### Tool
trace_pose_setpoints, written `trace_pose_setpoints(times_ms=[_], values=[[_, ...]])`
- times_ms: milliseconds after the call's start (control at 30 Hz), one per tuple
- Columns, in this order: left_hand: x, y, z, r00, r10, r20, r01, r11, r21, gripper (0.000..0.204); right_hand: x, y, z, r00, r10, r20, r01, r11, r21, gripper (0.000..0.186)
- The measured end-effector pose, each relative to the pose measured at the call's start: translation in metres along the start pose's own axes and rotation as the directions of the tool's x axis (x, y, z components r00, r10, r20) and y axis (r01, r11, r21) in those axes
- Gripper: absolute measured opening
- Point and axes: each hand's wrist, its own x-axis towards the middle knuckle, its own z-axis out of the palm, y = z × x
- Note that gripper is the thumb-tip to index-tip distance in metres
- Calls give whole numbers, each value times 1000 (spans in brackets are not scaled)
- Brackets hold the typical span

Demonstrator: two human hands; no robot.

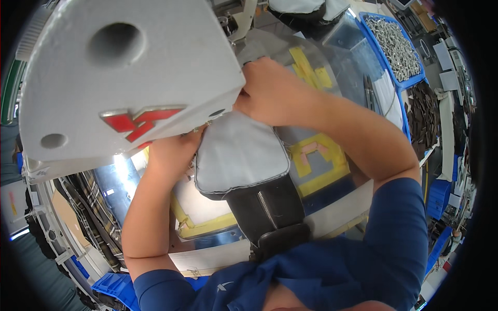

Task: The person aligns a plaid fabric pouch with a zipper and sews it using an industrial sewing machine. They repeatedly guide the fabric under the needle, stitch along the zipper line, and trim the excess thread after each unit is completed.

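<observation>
A stitched bag piece [241, 153] with a pale grey face and dark edges lies on the work surface under the white sewing machine head [171, 67]. Its black part with a metal zipper [267, 210] hangs toward my body. At the piece's far right side, my right hand [267, 93] is closed with curled fingers on the fabric; the fingertips are hidden. My left hand [176, 153] rests along the left edge of the piece, its fingers mostly behind the machine head. The needle area is hidden by the head.
Yellow tape [324, 163] marks the work surface. On the right are tweezers-like pliers [369, 93] and a blue tray [410, 80] full of metal hardware. Dark strips [423, 114] lie beyond it. Plaid fabric [93, 212] and a blue crate [116, 290] are at left.
</observation>
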Motion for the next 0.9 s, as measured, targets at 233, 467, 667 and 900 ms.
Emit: trace_pose_setpoints(times_ms=[233, 467, 667, 900], values=[[5, -20, 5, 985, 165, -50, -152, 968, 198, 30, 7, 0, -3, 999, -29, 40, 31, 998, -57, 24], [12, -34, 4, 961, 267, -63, -245, 938, 243, 31, 13, 0, -2, 999, 14, 37, -12, 999, -37, 23], [17, -24, 4, 945, 310, -103, -300, 948, 106, 30, 18, 1, 2, 992, 97, 81, -94, 995, -44, 20], [20, -23, 1, 972, 226, -66, -224, 974, 27, 30, 26, 3, -1, 984, 103, 144, -95, 994, -62, 25]])
